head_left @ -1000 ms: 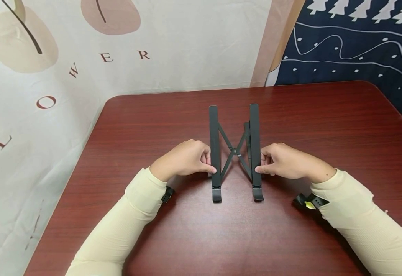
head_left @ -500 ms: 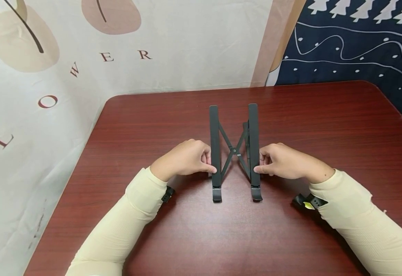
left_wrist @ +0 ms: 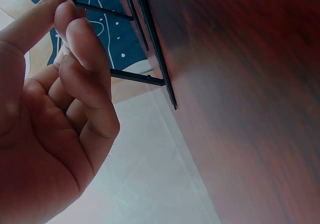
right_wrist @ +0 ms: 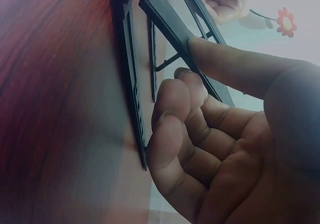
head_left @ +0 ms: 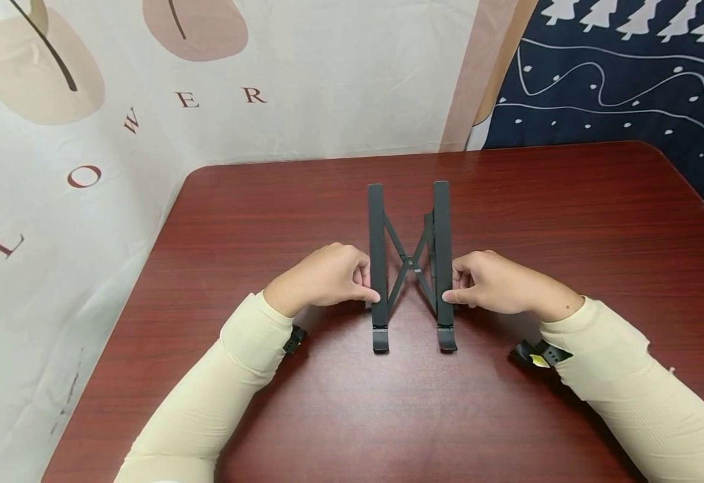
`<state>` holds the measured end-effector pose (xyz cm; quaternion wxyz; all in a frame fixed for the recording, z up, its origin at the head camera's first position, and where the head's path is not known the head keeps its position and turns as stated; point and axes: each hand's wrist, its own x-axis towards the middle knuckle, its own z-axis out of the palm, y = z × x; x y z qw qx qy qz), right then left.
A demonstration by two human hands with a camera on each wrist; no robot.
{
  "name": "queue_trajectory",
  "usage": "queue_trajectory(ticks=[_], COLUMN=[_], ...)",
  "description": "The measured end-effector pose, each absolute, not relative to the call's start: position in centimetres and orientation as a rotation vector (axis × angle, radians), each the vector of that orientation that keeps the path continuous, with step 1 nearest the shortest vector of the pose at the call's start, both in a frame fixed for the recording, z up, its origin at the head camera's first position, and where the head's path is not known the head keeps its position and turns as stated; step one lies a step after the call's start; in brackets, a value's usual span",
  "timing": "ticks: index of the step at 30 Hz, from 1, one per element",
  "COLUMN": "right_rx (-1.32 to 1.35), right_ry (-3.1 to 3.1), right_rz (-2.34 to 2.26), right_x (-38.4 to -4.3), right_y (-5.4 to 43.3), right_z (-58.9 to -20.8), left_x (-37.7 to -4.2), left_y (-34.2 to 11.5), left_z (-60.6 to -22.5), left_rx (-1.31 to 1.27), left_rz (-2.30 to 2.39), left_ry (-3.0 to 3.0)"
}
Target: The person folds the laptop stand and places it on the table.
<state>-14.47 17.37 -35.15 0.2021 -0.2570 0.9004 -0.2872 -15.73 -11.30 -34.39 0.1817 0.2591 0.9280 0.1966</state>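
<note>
Black, flat-barred, X-braced stand (head_left: 410,263) rests on the glossy, wood-grained table (head_left: 412,416).

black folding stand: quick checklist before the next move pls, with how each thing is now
1. Left hand gripping the left rail: ok.
2. Right hand gripping the right rail: ok.
3. Crossed struts meeting at the centre pivot: ok.
4. Hands clear of that pivot: ok, both are at the outer sides.
5. A lip at each rail's near end: ok, both visible.
6. Stand's height setting locked: cannot tell.
</note>
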Motion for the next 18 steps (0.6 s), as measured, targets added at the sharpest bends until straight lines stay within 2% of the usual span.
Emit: queue_trajectory(ticks=[18], right_rx=[-0.731], right_ry=[2.515], right_rz=[-0.815], right_x=[-14.35], right_y=[17.06], right_z=[-35.49], left_x=[-15.64], left_y=[-11.17], left_z=[-34.54], left_rx=[0.739], left_rz=[0.560], left_ry=[2.625])
